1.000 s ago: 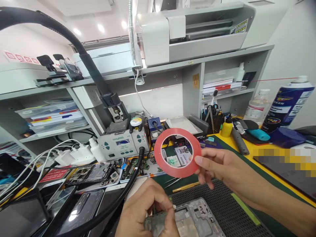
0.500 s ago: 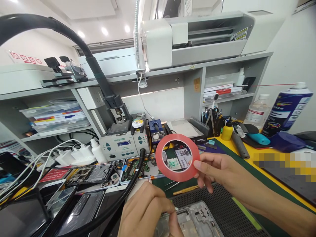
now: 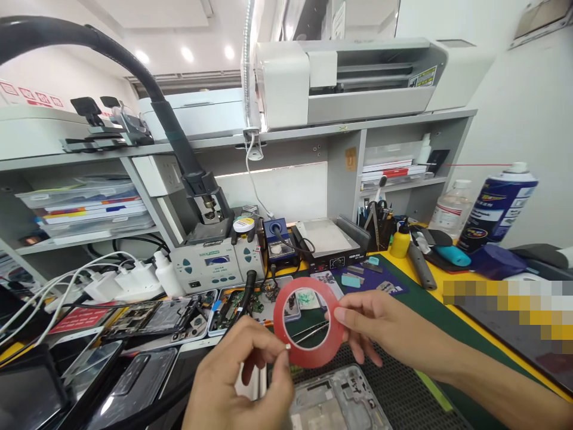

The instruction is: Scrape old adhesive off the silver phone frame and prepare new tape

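Observation:
My right hand point(image 3: 376, 325) pinches a flat ring-shaped roll of red tape point(image 3: 280, 319) between thumb and fingers, holding it upright above the bench. Close to the roll's lower left edge, my left hand point(image 3: 244, 376) has thumb and index finger closed on a tiny white piece point(image 3: 287, 346). Whether that piece joins the tape I cannot tell. Beneath both hands lies a bare silver phone frame point(image 3: 333, 397) on a black perforated mat point(image 3: 396, 382); my left hand covers its left part. Tweezers point(image 3: 313, 328) show partly through the roll's opening.
Opened phones and boards lie left in trays point(image 3: 215, 327). A thick black hose point(image 3: 179, 391) crosses there. Behind stand a grey rework station point(image 3: 215, 269) and a heating plate point(image 3: 331, 239). At right are a yellow bottle point(image 3: 400, 242) and a blue spray can point(image 3: 496, 209).
The red tape roll has come down and left, towards my left hand. My left hand has lifted off the phone frame with the tiny white piece. The view has shifted slightly.

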